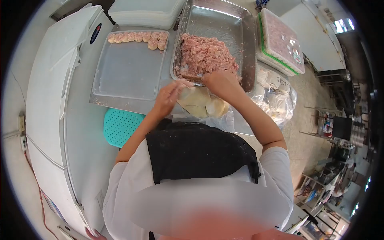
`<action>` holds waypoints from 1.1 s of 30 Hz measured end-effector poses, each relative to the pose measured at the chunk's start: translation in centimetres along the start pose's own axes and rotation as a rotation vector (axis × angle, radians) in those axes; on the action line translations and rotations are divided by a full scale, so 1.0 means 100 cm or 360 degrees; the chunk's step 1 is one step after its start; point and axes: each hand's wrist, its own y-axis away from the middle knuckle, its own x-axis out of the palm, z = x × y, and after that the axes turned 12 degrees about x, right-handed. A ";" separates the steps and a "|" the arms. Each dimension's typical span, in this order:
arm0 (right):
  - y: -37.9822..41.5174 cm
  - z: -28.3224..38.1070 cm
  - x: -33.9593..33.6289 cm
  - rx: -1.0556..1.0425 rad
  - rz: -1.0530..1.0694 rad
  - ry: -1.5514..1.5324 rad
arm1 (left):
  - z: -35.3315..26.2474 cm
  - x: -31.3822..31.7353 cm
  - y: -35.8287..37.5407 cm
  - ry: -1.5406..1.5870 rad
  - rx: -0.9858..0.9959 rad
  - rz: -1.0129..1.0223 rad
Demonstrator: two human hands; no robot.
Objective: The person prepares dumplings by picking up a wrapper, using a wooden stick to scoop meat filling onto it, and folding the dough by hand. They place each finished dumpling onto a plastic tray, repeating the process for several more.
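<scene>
My left hand (169,96) cups a thin dumpling wrapper (185,93) in its palm, just in front of a steel pan (244,44). My right hand (221,82) reaches over the near edge of that pan into a mound of pink minced filling (204,56); whatever it grips is hidden. Below both hands lies a stack of pale round wrappers (206,105) on clear plastic. A clear flat tray (128,72) to the left carries a row of folded dumplings (138,38) along its far edge.
A lidded tub of more mince (282,42) stands right of the pan, with plastic bags (276,98) beside it. A teal perforated mat (120,126) lies at the near left. A white chest freezer (52,92) runs along the left. Stacked white lids (146,12) sit at the back.
</scene>
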 end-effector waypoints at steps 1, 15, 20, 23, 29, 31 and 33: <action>0.002 -0.003 -0.002 0.0061 0.0134 -0.0020 | -0.006 -0.005 -0.001 0.0350 -0.0244 -0.0166; 0.014 -0.041 0.029 0.0068 0.0310 -0.0955 | 0.055 0.012 -0.033 0.0557 -0.0095 -0.1231; 0.012 -0.048 -0.002 0.0160 -0.0049 -0.0630 | 0.039 -0.013 -0.059 0.0777 -0.0098 -0.1407; 0.002 -0.016 0.015 0.0161 0.0287 0.0091 | 0.046 -0.027 -0.069 0.0908 -0.0106 -0.1437; 0.031 -0.022 0.008 0.0393 0.0191 -0.0979 | 0.061 -0.034 -0.079 0.1163 -0.0256 -0.1417; 0.037 -0.020 0.000 0.0512 -0.0006 -0.1202 | 0.060 -0.028 -0.086 0.1260 -0.0298 -0.1335; 0.036 -0.015 -0.009 0.0624 -0.0212 -0.1427 | 0.044 -0.014 -0.098 0.1610 -0.0318 -0.1048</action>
